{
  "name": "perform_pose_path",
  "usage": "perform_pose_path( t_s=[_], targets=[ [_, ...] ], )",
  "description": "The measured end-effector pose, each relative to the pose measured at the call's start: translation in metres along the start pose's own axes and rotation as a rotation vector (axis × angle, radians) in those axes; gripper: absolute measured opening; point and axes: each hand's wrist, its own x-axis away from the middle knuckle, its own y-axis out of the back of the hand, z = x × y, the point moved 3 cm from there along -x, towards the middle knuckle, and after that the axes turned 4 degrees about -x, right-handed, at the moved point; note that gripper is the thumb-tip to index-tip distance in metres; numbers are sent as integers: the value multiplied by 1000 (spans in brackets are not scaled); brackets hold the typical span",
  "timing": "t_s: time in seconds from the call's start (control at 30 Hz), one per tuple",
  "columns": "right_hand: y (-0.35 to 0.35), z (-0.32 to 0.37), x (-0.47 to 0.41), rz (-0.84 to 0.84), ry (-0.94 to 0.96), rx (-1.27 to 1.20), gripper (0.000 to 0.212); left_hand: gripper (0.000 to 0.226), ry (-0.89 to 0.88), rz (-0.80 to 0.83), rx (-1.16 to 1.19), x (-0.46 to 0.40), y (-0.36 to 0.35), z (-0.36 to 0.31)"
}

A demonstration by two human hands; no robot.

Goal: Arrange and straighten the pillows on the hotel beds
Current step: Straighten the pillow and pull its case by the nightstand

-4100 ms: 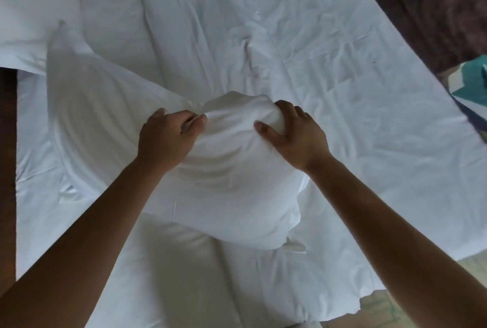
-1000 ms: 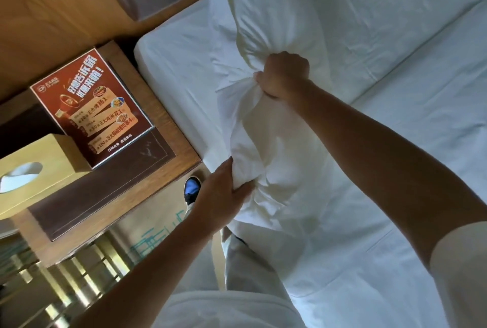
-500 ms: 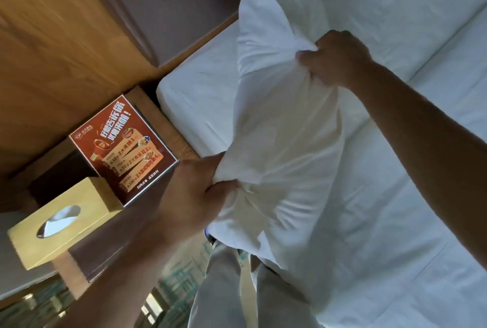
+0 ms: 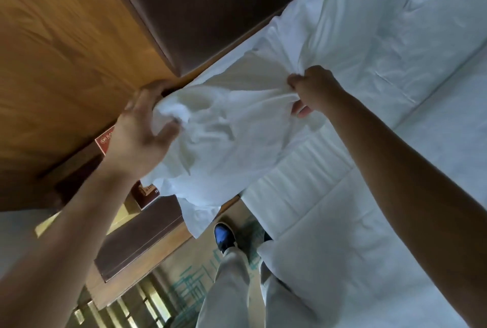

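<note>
A white pillow [image 4: 232,122] hangs in the air over the head corner of the bed [image 4: 395,196], held between both hands. My left hand [image 4: 139,132] grips its bunched left corner close to the wooden wall panel. My right hand [image 4: 313,90] pinches the pillow's upper right edge. The loose pillowcase end droops down toward the floor. A second white pillow [image 4: 355,11] lies against the dark padded headboard [image 4: 210,6] just behind the held one.
A wooden nightstand [image 4: 137,248] stands left of the bed, with a red menu card [image 4: 105,140] and a yellow tissue box [image 4: 123,211] mostly hidden by my left arm. My legs and a blue shoe [image 4: 224,235] stand on patterned carpet between nightstand and bed.
Both hands have lifted the pillow higher and toward the headboard. The left hand rose from beside the nightstand to the wall panel, and the pillow now stretches sideways between the hands.
</note>
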Motion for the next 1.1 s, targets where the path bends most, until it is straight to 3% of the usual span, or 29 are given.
perform_pose_path(
  t_s=[0.07, 0.17, 0.3, 0.47, 0.67, 0.73, 0.9, 1.1],
  targets=[
    [3, 2, -2, 21, -55, -43, 26, 77, 8, 28, 82, 15, -12, 1],
    [13, 10, -6, -34, -141, -118, 41, 92, 7, 111, -38, 35, -42, 4],
    [34, 45, -13, -292, -102, -123, 79, 73, -114, 35, -30, 36, -56, 12],
    [14, 82, -45, -286, -78, -36, 90, 60, -247, 8, -44, 31, -47, 28],
    [-17, 72, -65, -392, 36, 621, 72, 66, -265, -5, -29, 22, -40, 43],
    [-16, 80, -70, -431, 86, 713, 62, 66, -282, -4, -26, 16, -35, 47],
    [12, 108, -85, -483, 181, 594, 49, 55, -297, -32, 2, -25, -7, 55],
    [25, 142, -103, -489, 242, 355, 40, 58, -404, -170, -55, -53, 47, 52]
  ],
)
